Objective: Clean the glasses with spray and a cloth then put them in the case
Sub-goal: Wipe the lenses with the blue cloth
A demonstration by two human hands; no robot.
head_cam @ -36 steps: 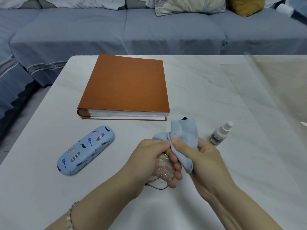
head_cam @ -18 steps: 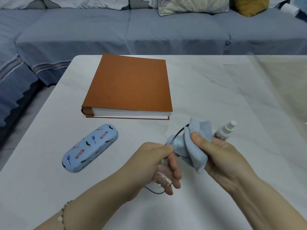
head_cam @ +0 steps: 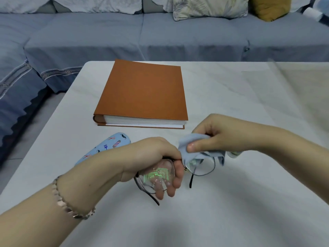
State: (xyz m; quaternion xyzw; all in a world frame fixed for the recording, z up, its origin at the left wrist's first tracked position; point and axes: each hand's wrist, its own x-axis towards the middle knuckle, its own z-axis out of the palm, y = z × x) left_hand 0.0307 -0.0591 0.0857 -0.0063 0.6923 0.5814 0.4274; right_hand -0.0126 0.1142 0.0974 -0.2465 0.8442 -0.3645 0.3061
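Observation:
My left hand [head_cam: 156, 157] grips thin black-rimmed glasses [head_cam: 204, 171] by the left lens and bridge, just above the white table [head_cam: 231, 104]. That lens shows droplets and a green reflection. My right hand [head_cam: 219, 134] pinches a light blue cloth [head_cam: 188, 145] against the top of the right lens. The closed light blue patterned case [head_cam: 110, 145] lies on the table behind my left wrist, partly hidden. Only a sliver of the small white spray bottle [head_cam: 235, 154] shows under my right wrist.
A thick orange-covered book [head_cam: 144, 91] lies flat on the table behind the hands. A blue-grey sofa [head_cam: 124, 36] with cushions runs along the far side and the left. A clear sheet [head_cam: 302, 82] covers the table's right part.
My right hand with the cloth has moved right and turned over onto the right lens, hiding most of the spray bottle. The glasses have swung level. My left arm now covers part of the case.

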